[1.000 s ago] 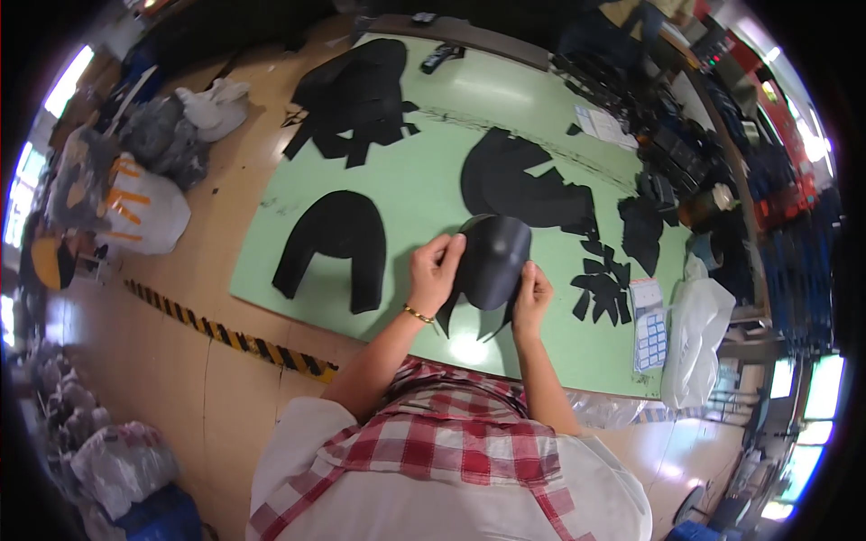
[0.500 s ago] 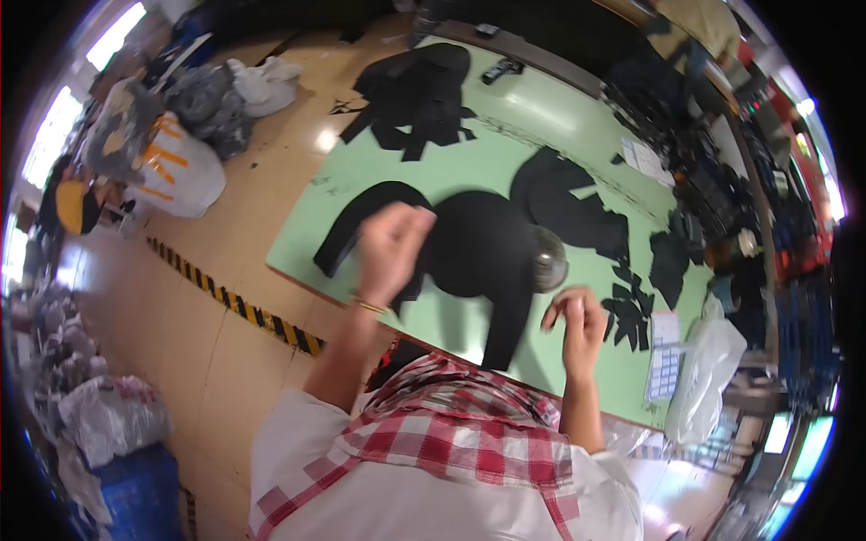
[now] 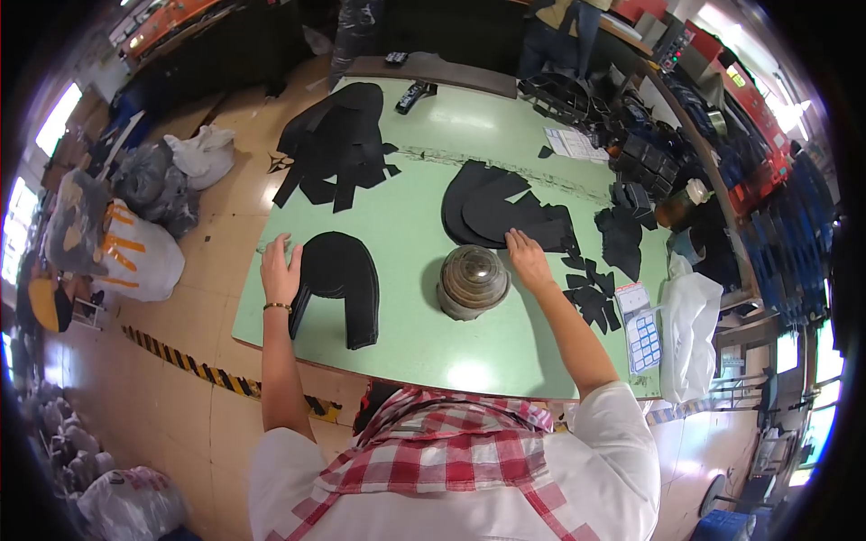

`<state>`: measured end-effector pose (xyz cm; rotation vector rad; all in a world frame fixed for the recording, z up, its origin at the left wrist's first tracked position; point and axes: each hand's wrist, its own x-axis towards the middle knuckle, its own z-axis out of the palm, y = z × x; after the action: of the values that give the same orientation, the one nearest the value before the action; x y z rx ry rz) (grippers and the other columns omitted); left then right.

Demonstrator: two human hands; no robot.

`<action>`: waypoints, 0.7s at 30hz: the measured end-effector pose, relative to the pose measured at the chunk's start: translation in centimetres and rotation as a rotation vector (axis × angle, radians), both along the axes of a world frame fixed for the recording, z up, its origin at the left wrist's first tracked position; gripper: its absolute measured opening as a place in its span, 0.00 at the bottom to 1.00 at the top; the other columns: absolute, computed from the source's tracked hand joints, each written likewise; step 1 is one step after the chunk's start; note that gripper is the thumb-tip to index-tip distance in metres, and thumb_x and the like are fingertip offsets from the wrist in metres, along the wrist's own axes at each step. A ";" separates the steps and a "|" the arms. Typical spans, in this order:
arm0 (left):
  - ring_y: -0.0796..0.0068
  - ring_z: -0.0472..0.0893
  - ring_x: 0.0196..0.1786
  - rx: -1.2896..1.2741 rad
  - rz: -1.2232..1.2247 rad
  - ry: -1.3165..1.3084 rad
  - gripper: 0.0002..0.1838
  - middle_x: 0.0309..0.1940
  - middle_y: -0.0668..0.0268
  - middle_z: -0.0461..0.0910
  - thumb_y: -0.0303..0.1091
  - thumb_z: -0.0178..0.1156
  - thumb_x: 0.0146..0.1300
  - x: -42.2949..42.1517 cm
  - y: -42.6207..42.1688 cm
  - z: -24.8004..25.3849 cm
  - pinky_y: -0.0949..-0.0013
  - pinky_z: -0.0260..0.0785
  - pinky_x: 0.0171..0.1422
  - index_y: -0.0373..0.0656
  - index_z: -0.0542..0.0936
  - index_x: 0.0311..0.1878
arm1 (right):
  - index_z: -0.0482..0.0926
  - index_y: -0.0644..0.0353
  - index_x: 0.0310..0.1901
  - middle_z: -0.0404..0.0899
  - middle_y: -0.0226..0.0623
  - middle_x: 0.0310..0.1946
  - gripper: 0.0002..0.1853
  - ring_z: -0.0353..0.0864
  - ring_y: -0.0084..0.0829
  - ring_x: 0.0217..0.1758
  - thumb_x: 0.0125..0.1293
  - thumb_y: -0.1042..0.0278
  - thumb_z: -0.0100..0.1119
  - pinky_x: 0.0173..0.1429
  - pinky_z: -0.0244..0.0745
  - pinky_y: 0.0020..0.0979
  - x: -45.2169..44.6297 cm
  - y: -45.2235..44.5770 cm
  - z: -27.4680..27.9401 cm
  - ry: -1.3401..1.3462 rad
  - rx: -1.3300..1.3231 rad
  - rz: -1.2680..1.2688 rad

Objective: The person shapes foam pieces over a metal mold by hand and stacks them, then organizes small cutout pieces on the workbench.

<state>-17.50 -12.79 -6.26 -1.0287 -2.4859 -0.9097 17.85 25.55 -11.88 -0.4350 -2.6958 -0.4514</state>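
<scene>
A neat stack of black U-shaped pieces (image 3: 363, 302) lies on the green tabletop (image 3: 415, 352), rounded end away from me. My left hand (image 3: 281, 270) is at the stack's left edge, fingers stretched out and apart from the thumb. Farther right, my right hand (image 3: 529, 258) reaches with extended fingers to the near edge of a second group of overlapping black curved pieces (image 3: 487, 206). Its fingertips touch that edge; no piece is lifted. Between the hands stands a domed, ringed metal weight (image 3: 474, 279), close to my right hand.
A pile of black pieces (image 3: 338, 135) lies at the far left. Small black scraps (image 3: 591, 293), a printed card (image 3: 639, 329) and a white plastic bag (image 3: 690, 334) are at the right. A dark handheld object (image 3: 415, 96) sits at the back. Someone (image 3: 559, 36) stands beyond the table.
A black curved piece that was held up before me now lies on the left stack. My left hand has opened from a fist. My right hand has reached forward to the other pieces.
</scene>
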 end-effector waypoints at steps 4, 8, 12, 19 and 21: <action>0.51 0.77 0.55 0.114 -0.215 -0.076 0.16 0.50 0.52 0.78 0.39 0.56 0.71 3.4 2.9 2.2 0.56 0.69 0.60 0.40 0.75 0.56 | 0.79 0.59 0.53 0.83 0.49 0.50 0.14 0.82 0.42 0.55 0.69 0.67 0.54 0.57 0.78 0.37 -0.2 0.0 2.7 -0.063 -0.371 -0.090; 0.53 0.75 0.63 0.167 -0.452 -0.310 0.17 0.58 0.52 0.77 0.38 0.56 0.71 8.0 6.6 4.7 0.60 0.66 0.67 0.39 0.75 0.58 | 0.81 0.60 0.48 0.83 0.49 0.38 0.11 0.84 0.49 0.43 0.65 0.70 0.60 0.46 0.80 0.41 -1.2 1.0 6.1 0.310 -0.298 0.159; 0.57 0.62 0.76 0.358 -0.637 -0.603 0.26 0.73 0.54 0.62 0.47 0.46 0.77 10.8 9.9 5.2 0.60 0.55 0.77 0.41 0.67 0.70 | 0.80 0.63 0.50 0.82 0.50 0.37 0.10 0.83 0.43 0.34 0.70 0.70 0.56 0.39 0.76 0.31 -2.5 -5.0 19.2 0.610 -0.721 -0.009; 0.56 0.66 0.71 0.829 -1.029 -1.770 0.40 0.67 0.54 0.69 0.63 0.33 0.76 13.9 11.1 10.9 0.48 0.53 0.78 0.35 0.62 0.72 | 0.80 0.72 0.47 0.82 0.25 0.34 0.14 0.75 0.12 0.35 0.75 0.66 0.54 0.40 0.70 0.17 -1.7 -8.2 25.2 0.715 -1.576 0.234; 0.55 0.69 0.68 0.908 -1.110 -1.937 0.41 0.64 0.54 0.71 0.65 0.32 0.75 15.2 10.4 12.6 0.40 0.56 0.76 0.36 0.63 0.72 | 0.80 0.71 0.48 0.82 0.26 0.35 0.14 0.75 0.12 0.36 0.75 0.66 0.54 0.41 0.70 0.17 -1.4 -8.9 24.1 0.665 -1.628 0.200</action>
<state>-2.35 -2.40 6.38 -1.1715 -0.8756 -4.1963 16.43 16.70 12.19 -0.5121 -1.8043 1.7019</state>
